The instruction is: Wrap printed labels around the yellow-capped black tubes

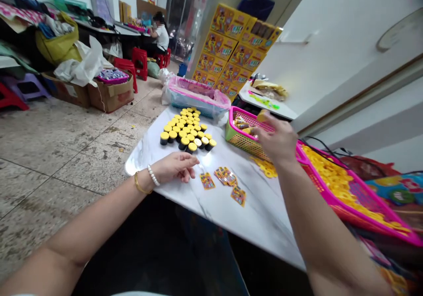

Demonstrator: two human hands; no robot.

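Note:
My left hand (177, 165), with a pearl bracelet and a gold bangle at the wrist, hovers at the table's near edge. Its thumb and fingers are pressed together; a faint clear bit shows at the tips, too small to name. Just right of it lie several small printed yellow packets (225, 176). Beyond stand many black jars with yellow lids (187, 131), grouped upright. Over a pink-rimmed green basket (244, 142) is my right hand (279, 138), slightly blurred, its fingers closed around a round yellow lid (263, 116). Whatever is under that lid is hidden.
Yellow plastic pieces fill a long pink basket (343, 190) at right; more yellow pieces (266, 167) lie on the white table (257, 212). A plastic-lined basket (198, 94) stands behind the jars, before stacked yellow boxes (228, 51). A person (161, 36) sits far back.

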